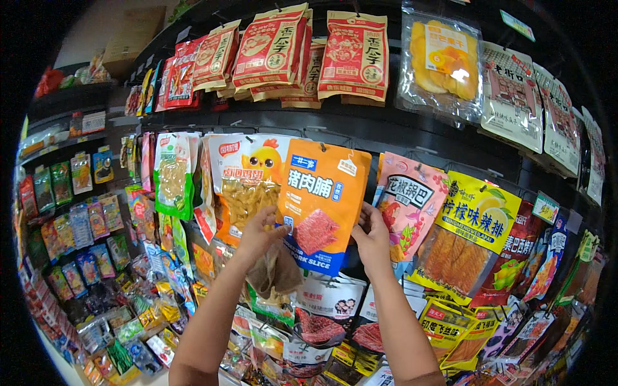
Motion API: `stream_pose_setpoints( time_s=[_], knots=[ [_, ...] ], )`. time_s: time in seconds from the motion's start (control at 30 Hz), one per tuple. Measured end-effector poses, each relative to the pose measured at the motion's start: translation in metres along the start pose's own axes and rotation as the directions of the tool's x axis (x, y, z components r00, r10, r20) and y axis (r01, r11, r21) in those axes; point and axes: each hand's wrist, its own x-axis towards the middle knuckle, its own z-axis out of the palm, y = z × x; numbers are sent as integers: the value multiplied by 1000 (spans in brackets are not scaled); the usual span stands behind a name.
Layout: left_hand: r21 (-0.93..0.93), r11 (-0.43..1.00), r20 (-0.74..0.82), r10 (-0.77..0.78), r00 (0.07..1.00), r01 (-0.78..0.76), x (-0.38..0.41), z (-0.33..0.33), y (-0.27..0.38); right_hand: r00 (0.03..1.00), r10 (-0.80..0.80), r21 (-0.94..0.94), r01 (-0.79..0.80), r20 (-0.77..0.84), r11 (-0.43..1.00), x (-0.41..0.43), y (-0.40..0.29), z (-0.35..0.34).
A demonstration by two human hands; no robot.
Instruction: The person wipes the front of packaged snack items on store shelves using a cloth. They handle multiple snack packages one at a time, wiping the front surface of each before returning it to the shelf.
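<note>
An orange and blue pork slice bag (321, 207) hangs upright before me at the centre of the rack. At its right edge, my right hand (374, 236) touches the bag with curled fingers. My left hand (263, 231) is by its lower left edge and holds a crumpled brown cloth (275, 270) that droops below the palm. Behind that hand hangs a white and orange snack bag with a cartoon chick (248, 169). A pink snack bag (410, 202) hangs just right of my right hand, beside a yellow bag with a clear window (468, 231).
Red and cream seed bags (357, 55) and a dried mango pack (442, 62) hang above. Meat snack bags (328, 309) hang close below my hands. More packets line the left shelves (82, 217), with loose small packs (130, 328) lower down.
</note>
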Motion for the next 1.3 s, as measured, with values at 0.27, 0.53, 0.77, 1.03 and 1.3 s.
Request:
stream_pose_setpoints(
  time_s=[0.27, 0.53, 0.77, 1.03, 1.3],
  knots=[
    [-40, 999, 176, -27, 984, 35, 17, -14, -8, 951, 268, 433, -308, 152, 847, 18, 49, 7],
    [-198, 973, 255, -64, 965, 117, 13, -28, -3, 930, 368, 565, -303, -2, 768, 41, 69, 8],
    [-252, 954, 273, -91, 958, 162, 12, -31, -11, 956, 271, 305, -225, -116, 925, 0, 37, 20],
    [-85, 996, 166, 3, 986, 12, -7, -25, 7, 974, -9, 86, 30, -227, 996, -42, -2, 26],
    [-111, 964, 360, -187, 914, 241, -101, -68, -4, 988, 109, -21, -112, -111, 993, -99, -23, 44]
  ],
)
